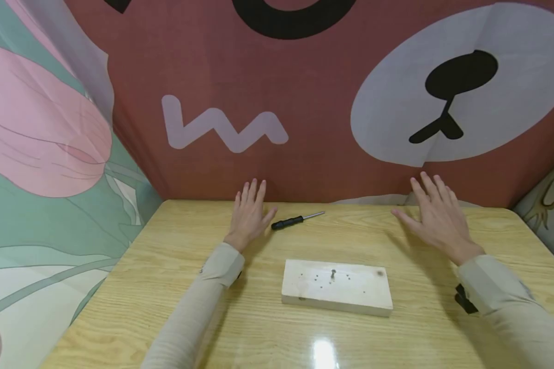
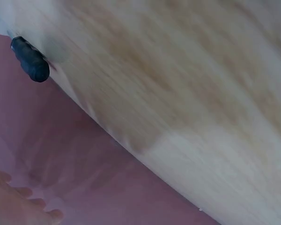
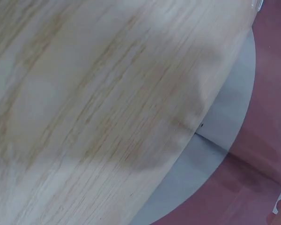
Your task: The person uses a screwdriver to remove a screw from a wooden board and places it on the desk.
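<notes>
Two pale sleeves [image 1: 512, 307] come nearest, stretching forward over the worktop [image 1: 258, 318]. Between the forearms, on the near side of both hands, lies a wooden block [image 1: 339, 293], its long axis running roughly crosswise from the left hand's side to the right's. One screw [image 1: 333, 274] stands up from its top face among small holes.

Farther out, the left hand [image 1: 250, 215] and the right hand [image 1: 436, 223] both reach away from the person with fingers extended, palms downward and nothing held. Just to the right of the left hand, near its thumb, the screwdriver [image 1: 298, 220] rests on the worktop, its black handle toward that hand and its shaft slanting off to the right and slightly farther away. That relation seems to govern any pick-up: the left hand is plainly nearer, with the handle end offered to it, while the right hand is well apart.

Whether the thumb touches the handle is hard to tell from the head view; the left wrist view shows the fingers apart from it, over the red cloth [image 1: 323, 102] beyond, but hides most of the shaft. Neither wrist view shows the block, which only the head view places.
</notes>
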`<action>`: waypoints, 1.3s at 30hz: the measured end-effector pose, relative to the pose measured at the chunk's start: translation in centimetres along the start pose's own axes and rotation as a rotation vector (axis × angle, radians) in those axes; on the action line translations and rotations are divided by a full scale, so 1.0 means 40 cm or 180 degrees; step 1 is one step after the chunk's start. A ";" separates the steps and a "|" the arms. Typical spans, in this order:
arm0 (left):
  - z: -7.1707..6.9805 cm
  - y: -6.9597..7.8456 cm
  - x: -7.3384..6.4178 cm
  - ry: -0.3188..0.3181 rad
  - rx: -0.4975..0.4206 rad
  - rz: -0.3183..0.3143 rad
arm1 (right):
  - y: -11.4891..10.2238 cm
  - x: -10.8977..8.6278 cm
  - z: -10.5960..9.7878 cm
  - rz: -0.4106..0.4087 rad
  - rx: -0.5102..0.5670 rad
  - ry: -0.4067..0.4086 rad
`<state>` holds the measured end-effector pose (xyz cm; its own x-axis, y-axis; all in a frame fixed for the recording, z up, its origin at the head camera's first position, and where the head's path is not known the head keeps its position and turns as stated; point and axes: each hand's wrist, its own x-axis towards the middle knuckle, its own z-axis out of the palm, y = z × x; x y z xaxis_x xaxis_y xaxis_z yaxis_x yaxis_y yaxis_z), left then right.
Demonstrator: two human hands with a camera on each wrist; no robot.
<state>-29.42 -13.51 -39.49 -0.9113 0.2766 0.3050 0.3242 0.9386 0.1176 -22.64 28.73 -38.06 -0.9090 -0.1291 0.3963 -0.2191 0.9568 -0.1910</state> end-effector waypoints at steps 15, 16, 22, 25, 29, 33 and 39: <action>0.001 0.015 -0.010 -0.0038 -0.0108 0.0080 | -0.009 -0.037 -0.010 -0.0086 0.0112 0.0057; 0.000 0.016 -0.011 -0.0064 -0.0105 0.0086 | -0.009 -0.040 -0.010 -0.0090 0.0114 0.0060; -0.002 0.020 -0.015 -0.0153 -0.0117 0.0135 | -0.012 -0.057 -0.012 -0.0087 0.0156 0.0049; -0.003 0.023 -0.017 -0.0174 -0.0137 0.0157 | -0.015 -0.068 -0.014 -0.0098 0.0170 0.0032; -0.003 0.026 -0.021 -0.0179 -0.0212 0.0174 | -0.018 -0.079 -0.016 -0.0129 0.0186 0.0041; -0.003 0.030 -0.025 -0.0222 -0.0265 0.0173 | -0.020 -0.087 -0.020 -0.0154 0.0226 0.0051; 0.000 0.036 -0.030 -0.0238 -0.0323 0.0168 | -0.026 -0.102 -0.028 -0.0157 0.0333 0.0046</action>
<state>-27.87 -12.50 -39.68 -0.9074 0.3433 0.2424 0.3928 0.8977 0.1994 -18.31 28.54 -38.46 -0.8912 -0.1709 0.4202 -0.2999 0.9169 -0.2632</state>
